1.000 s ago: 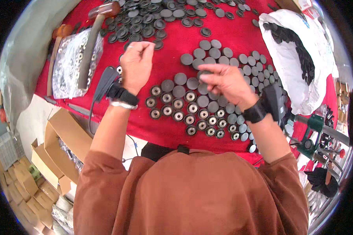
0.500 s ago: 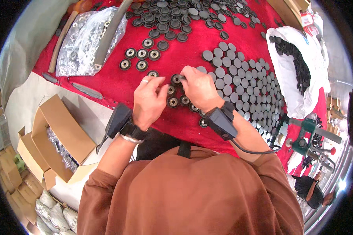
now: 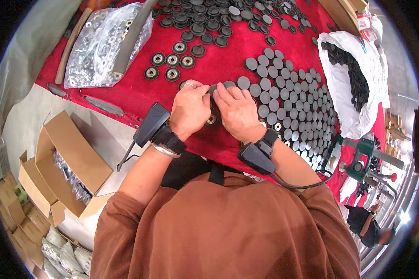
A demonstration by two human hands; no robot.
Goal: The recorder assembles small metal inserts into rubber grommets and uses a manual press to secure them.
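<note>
Many discs (image 3: 289,86) are lying arranged, 3 o'clock; heap (image 3: 198,29) remaining, 12; L grip (image 3: 189,109) + R grip (image 3: 237,114) are meeting at 1, closure/hold unclear.

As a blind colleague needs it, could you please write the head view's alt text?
A person's left hand and right hand close together at a dark disc over red cloth, many grey discs to their right; a clear bag lies upper left, an open white bag upper right.

We count six metal-centred discs (image 3: 172,60) in the left cluster, dozens of grey caps (image 3: 289,86), one clear bag (image 3: 94,56), one white sack (image 3: 360,122).
</note>
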